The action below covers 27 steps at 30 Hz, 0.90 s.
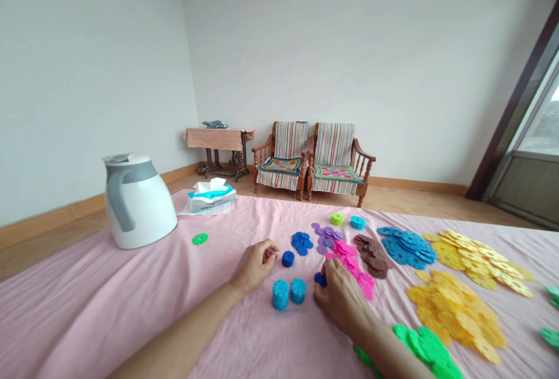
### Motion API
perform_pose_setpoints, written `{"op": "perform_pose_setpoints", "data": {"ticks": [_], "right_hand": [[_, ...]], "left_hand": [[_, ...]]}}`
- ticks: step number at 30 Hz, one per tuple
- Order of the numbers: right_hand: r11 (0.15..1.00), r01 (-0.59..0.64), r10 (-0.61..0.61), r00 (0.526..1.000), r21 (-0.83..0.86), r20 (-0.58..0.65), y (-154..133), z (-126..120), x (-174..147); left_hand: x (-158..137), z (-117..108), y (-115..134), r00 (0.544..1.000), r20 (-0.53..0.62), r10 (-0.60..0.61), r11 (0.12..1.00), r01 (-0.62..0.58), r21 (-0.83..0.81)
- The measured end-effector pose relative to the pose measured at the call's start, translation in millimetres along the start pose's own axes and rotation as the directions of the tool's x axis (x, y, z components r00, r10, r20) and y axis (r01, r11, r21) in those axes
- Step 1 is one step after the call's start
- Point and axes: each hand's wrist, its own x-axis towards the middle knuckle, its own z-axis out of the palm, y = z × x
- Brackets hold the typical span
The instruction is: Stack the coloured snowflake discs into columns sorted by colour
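My right hand (343, 297) pinches a dark blue snowflake disc (320, 279), a flat plastic piece with a notched edge, just in front of the pink heap. My left hand (257, 265) is held with loosely bent fingers apart, nothing visible in them, beside a short stack of dark blue discs (287, 259). Two upright stacks of light blue discs stand between my forearms, a taller one (280, 294) on the left and a shorter one (298, 290) on the right. Beyond them lies a loose blue pile (301, 243).
Purple (325, 238), pink (349, 259), brown (372, 255), blue (407, 247), yellow (478, 259), orange (456, 312) and green (430, 353) heaps spread rightward. Small lime (337, 219) and cyan (357, 223) stacks stand behind. A white jug (144, 210), tissue box (212, 197) and single green disc (200, 239) are left.
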Motion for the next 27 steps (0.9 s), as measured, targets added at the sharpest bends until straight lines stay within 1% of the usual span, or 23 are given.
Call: {"op": "perform_pose_setpoints", "data": {"ticks": [8,13,17,23,27], "right_hand": [[1.0,-0.008,0.008,1.0,-0.012,-0.025,-1.5,2.3,-3.2],[0.999,-0.017,0.015,0.999,-0.041,-0.04,-1.1,9.0,-3.9],[0.997,-0.017,0.011,0.997,-0.075,-0.078,1.2,17.4,-5.0],[0.99,0.008,-0.029,0.988,-0.138,-0.15,6.7,30.7,-9.5],[0.987,0.014,-0.046,0.98,-0.162,-0.193,9.7,38.8,-10.0]], "left_hand": [[-0.3,-0.5,1.4,1.0,0.001,0.001,1.0,-0.001,0.008],[0.6,-0.9,1.3,1.0,-0.001,0.005,1.0,-0.005,0.018],[1.1,-0.4,-1.4,1.0,-0.005,0.019,1.0,-0.019,-0.001],[1.9,-0.6,-3.1,1.0,-0.01,0.021,1.0,-0.021,0.007],[2.6,-1.3,-3.4,1.0,0.005,0.026,1.0,-0.026,0.011]]}}
